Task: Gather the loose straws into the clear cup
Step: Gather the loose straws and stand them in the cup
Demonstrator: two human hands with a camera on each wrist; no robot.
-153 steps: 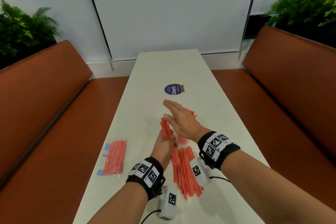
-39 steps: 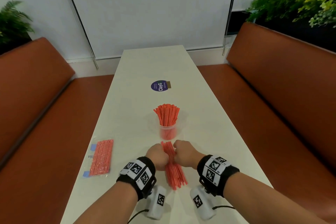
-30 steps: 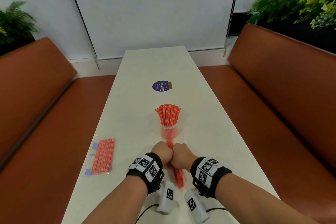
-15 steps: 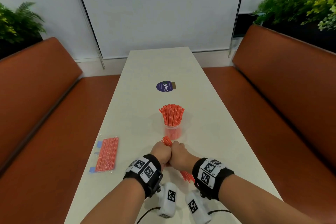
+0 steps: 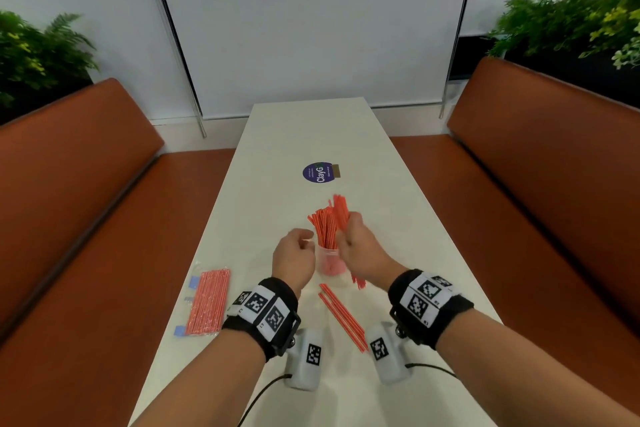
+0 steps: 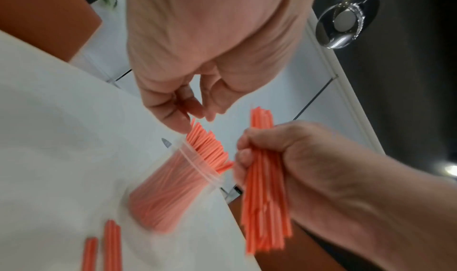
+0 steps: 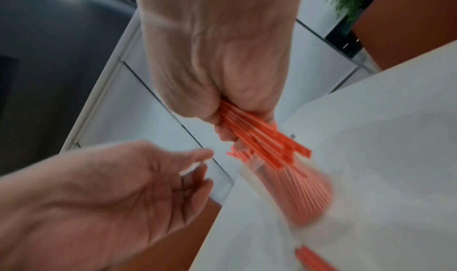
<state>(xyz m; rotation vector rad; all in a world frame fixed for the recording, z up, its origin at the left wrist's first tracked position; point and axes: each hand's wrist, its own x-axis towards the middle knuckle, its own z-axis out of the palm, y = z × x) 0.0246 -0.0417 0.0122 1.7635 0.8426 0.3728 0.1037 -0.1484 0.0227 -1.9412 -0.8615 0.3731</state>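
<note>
The clear cup stands mid-table, packed with upright orange straws. My right hand grips a bundle of orange straws just right of the cup, level with its rim, their lower ends hanging below my fist. In the right wrist view the bundle points down toward the cup. My left hand hovers at the cup's left side, fingers relaxed and holding nothing; its fingertips are at the tops of the cup's straws. A few loose straws lie on the table in front of the cup.
A sealed packet of orange straws lies near the table's left edge. A round purple sticker is on the white table beyond the cup. Orange benches run along both sides.
Half a second ago both hands gripped the bundle low over the table. The right hand has since raised it beside the cup, the left has let go, and a few straws lie behind.
</note>
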